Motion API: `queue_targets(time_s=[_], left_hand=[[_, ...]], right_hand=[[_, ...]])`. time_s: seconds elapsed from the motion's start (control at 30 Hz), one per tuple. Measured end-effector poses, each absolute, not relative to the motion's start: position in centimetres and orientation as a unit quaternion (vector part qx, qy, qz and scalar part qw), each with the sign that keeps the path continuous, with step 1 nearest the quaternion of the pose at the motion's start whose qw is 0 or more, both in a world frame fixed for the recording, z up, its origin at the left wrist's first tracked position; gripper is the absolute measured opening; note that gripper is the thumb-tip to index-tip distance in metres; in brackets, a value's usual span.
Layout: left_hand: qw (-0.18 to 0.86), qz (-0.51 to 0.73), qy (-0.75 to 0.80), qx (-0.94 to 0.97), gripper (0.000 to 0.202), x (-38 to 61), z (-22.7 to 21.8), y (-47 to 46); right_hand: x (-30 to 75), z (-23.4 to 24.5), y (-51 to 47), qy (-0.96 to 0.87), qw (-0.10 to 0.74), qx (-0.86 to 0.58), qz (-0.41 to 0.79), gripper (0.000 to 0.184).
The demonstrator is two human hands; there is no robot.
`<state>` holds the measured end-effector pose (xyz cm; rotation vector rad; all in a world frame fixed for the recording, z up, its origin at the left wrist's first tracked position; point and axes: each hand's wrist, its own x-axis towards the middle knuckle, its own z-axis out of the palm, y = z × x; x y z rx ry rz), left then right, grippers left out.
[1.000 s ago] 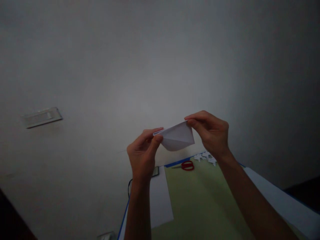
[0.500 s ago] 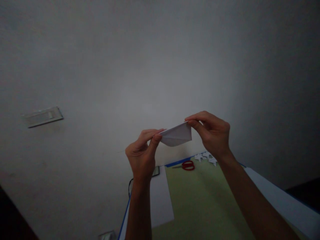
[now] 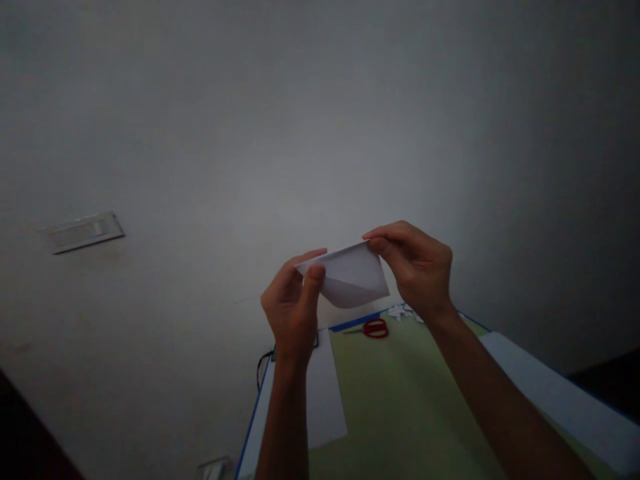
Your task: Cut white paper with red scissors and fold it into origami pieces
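A folded piece of white paper (image 3: 353,273) is held up in front of the wall, above the far end of the table. My left hand (image 3: 293,307) pinches its left end, thumb on the near face and fingers behind. At the upper right corner, my right hand (image 3: 415,267) grips the top edge between thumb and forefinger. A crease runs across the paper's face, and its lower edge bows downward. Below it on the table lie scissors with red handles (image 3: 375,328).
Several small folded white paper pieces (image 3: 399,312) lie at the table's far edge, partly behind my right arm. White sheets rest on the left (image 3: 325,400) and right (image 3: 550,387) of the green tabletop (image 3: 400,407). A switch plate (image 3: 85,232) is on the wall (image 3: 300,133).
The paper has tilted to show more of its face. My left hand has shifted slightly right and its thumb lies further onto the paper; my right hand has moved slightly left.
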<state>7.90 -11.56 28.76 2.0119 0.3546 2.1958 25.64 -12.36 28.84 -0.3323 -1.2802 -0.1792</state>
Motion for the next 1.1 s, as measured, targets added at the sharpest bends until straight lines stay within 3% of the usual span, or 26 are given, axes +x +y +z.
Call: queue_targets(time_s=[0.57, 1.0, 1.1], left_hand=[[0.065, 0.712, 0.122, 0.688, 0.01, 7.2, 28.6, -11.3], [-0.096, 0.616, 0.163, 0.764, 0.005, 6.1, 29.2, -11.4], [-0.155, 0.581, 0.162, 0.782, 0.007, 6.3, 29.5, -11.8]], right_hand=[[26.7, 28.1, -11.6, -0.627, 0.754, -0.174, -0.088, 0.013], [26.9, 28.6, -12.1, -0.685, 0.695, -0.183, -0.118, 0.014], [27.0, 28.6, -12.2, -0.702, 0.672, -0.196, -0.129, 0.028]])
